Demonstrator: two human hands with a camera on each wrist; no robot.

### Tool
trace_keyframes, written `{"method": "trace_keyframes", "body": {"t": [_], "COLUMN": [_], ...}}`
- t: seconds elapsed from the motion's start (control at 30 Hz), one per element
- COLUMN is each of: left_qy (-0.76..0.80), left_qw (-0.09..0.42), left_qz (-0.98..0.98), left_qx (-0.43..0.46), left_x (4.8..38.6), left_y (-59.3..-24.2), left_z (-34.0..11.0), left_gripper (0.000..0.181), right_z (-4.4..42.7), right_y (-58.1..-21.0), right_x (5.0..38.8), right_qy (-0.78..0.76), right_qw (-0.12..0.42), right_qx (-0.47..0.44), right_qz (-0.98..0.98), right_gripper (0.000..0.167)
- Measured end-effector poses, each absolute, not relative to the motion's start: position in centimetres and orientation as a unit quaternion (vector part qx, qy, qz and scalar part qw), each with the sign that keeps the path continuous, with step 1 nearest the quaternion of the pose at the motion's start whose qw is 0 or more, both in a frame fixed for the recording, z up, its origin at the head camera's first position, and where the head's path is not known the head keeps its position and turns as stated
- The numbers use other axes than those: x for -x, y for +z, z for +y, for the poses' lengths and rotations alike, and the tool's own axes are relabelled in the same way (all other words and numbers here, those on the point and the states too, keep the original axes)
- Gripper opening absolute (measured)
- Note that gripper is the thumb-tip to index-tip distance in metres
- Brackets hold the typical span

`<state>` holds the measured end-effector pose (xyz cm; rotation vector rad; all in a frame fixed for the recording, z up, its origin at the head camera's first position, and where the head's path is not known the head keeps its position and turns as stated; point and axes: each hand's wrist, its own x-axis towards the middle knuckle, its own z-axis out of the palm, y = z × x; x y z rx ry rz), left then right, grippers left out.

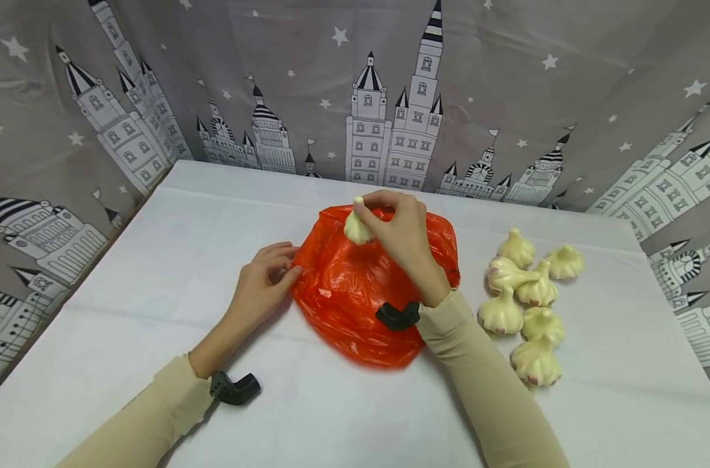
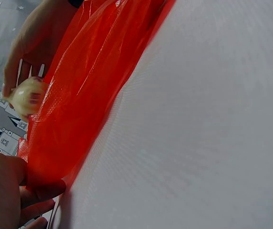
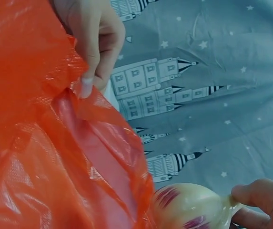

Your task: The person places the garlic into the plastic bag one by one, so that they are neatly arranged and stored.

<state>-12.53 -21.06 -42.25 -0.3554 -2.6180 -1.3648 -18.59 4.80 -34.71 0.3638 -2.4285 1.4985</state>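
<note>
A red plastic bag lies spread on the white table, its mouth towards the far side. My left hand pinches the bag's left edge between thumb and fingers; the right wrist view shows that thumb on the red film. Above the bag, my right hand grips a garlic bulb by its stem, with the round end hanging down. In the left wrist view the same garlic bulb appears beside the bag's rim. What lies inside the bag is hidden.
To the right of the bag, several garlic bulbs lie grouped on the white tablecloth. A grey curtain printed with castles and stars hangs behind the table. Each wrist carries a black camera mount.
</note>
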Motion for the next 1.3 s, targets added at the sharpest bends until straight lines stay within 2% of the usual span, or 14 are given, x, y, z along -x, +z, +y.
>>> {"method": "trace_keyframes", "body": {"t": [0.6,0.83,1.3], "left_qy": [-0.442,-0.446,-0.436], "left_qw": [0.085,0.082,0.086], "left_qz": [-0.885,-0.884,-0.888], "left_qx": [0.121,0.116,0.119], "left_x": [12.5,12.4,12.5], "left_y": [-42.2,-42.2,-42.4], "left_z": [-21.0,-21.0,-21.0], "left_gripper": [0.019,0.02,0.019], "right_z": [3.8,3.4,3.5], "right_y": [-37.0,-37.2,-36.3], "right_x": [19.2,19.1,18.3], "right_qy": [0.493,0.48,0.472], "right_qw": [0.094,0.08,0.089], "right_qx": [-0.128,-0.13,-0.129], "right_qz": [-0.856,-0.864,-0.867], "right_gripper": [0.02,0.014,0.021]}}
